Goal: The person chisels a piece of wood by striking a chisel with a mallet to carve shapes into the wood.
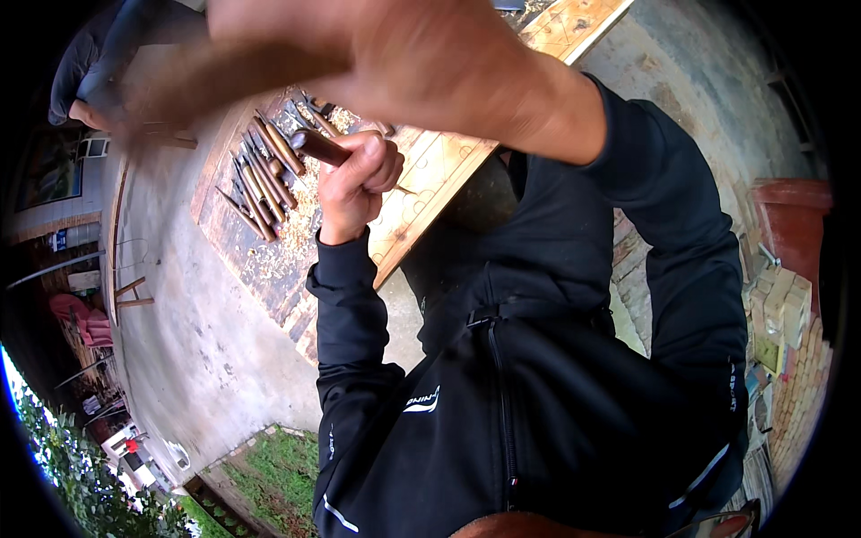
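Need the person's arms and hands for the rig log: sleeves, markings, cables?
Left hand and right hand: no gloves seen; the right is motion-blurred. Left sleeve and right sleeve: black, creased; the left reaches about the wrist, the right leaves some forearm bare. Small white print on both upper sleeves. No cables visible on either arm.

Dark flat wooden bench (230, 237), upper centre of frame; long pale wooden plank (439, 169) on it, along its right side.
Slim brown wood-handled tools (286, 152) on bench, left of plank; pale curled wood shavings (300, 224) beside and below them. Left hand (357, 186), around a dark round wooden handle (320, 149), between tools and plank; right hand (417, 63) above it, around a blurred brown stick (242, 79). Far right: reddish tapered pot (794, 220) above tan rectangular bricks (780, 303).
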`<state>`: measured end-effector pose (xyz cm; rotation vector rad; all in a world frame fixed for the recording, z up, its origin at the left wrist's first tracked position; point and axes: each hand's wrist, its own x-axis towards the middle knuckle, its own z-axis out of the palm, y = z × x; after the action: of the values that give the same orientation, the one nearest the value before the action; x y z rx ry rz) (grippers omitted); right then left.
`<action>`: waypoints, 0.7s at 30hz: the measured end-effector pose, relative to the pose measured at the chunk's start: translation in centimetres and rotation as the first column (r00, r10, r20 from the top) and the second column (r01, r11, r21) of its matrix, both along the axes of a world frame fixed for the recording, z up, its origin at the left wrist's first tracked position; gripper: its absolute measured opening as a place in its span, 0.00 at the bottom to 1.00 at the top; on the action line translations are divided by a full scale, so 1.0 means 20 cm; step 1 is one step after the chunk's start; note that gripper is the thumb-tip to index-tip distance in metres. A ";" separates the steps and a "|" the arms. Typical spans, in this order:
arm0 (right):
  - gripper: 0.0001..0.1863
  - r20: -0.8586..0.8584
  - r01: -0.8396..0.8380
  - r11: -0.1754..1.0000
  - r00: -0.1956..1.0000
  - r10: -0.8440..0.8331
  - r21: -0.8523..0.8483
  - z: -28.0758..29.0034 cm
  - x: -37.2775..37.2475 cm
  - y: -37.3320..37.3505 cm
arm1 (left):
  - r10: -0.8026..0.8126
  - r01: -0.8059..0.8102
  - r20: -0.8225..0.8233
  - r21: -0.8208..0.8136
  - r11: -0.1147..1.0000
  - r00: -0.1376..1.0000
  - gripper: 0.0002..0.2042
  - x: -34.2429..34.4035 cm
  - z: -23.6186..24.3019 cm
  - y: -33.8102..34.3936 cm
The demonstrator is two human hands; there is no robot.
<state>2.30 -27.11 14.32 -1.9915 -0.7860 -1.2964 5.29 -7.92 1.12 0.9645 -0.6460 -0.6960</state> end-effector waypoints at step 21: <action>0.19 -0.170 0.022 0.966 0.985 0.023 0.258 0.08 -0.11 -0.14 | 0.330 -0.363 0.165 0.246 0.899 0.929 0.23 -0.13 -0.01 -0.09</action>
<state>0.02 -29.87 15.90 -1.8607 -0.5059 -1.1448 2.64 -9.68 1.00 1.3481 -0.4695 -0.4147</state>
